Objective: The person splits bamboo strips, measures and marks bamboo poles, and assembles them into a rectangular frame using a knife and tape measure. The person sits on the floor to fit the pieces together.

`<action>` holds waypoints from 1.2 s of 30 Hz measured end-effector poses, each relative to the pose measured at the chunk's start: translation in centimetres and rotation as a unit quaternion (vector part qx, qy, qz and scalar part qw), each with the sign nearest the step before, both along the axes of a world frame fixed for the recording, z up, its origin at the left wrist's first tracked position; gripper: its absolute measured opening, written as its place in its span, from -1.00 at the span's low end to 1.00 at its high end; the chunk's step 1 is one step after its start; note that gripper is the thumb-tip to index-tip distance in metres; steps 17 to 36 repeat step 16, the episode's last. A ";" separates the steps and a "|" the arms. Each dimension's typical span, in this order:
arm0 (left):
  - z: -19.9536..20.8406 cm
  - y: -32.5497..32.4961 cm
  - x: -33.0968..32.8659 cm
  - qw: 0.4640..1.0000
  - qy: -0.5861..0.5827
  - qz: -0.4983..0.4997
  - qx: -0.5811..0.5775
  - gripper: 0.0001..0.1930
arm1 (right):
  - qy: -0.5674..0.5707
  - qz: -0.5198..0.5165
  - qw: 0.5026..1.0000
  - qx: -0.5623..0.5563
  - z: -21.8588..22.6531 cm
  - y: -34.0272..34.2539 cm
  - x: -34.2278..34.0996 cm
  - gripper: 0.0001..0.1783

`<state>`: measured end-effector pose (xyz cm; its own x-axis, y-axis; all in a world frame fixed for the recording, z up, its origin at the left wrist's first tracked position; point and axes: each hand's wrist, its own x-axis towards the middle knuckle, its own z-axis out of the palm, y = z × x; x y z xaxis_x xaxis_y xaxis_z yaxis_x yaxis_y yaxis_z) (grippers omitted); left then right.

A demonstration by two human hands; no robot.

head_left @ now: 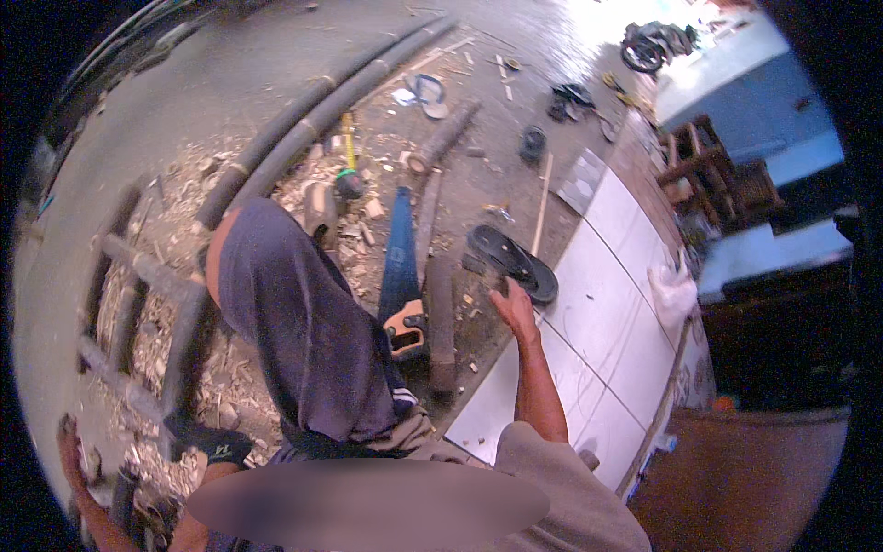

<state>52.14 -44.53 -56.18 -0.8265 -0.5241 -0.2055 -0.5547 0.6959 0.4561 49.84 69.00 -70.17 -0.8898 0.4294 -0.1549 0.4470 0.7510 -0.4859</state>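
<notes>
My right hand (515, 308) reaches forward by the edge of the white tiles, fingers apart and nothing seen in them. Just beyond its fingertips lies a pair of black flip-flops (508, 256); whether they touch I cannot tell. At the far left my left hand (70, 446) is raised beside a frame of bamboo poles (147, 267). It looks open, though it is small and blurred. Between my legs and the tiles lies a handsaw (398, 267) with a blue blade and a wood-coloured and black handle. A length of bamboo (442, 322) rests right of it.
Wood shavings (359, 235) litter the ground around a tape measure (349, 182), pulled partly out. Two long bamboo poles (322, 106) stretch away at upper left. White tiles (589, 304) border the right, with a plastic bag (673, 290) and wooden furniture (704, 170) beyond.
</notes>
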 end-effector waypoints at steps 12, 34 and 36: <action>5.8 17.7 1.4 0.990 -0.091 -0.094 -0.053 -0.40 | -0.253 0.099 0.880 0.389 -7.4 7.7 -4.1 -0.70; 0.5 24.7 2.5 0.971 -0.180 -0.154 -0.022 -0.56 | -0.451 0.168 0.783 0.395 -2.7 2.9 -7.8 -0.59; 0.5 24.7 2.5 0.971 -0.180 -0.154 -0.022 -0.56 | -0.451 0.168 0.783 0.395 -2.7 2.9 -7.8 -0.59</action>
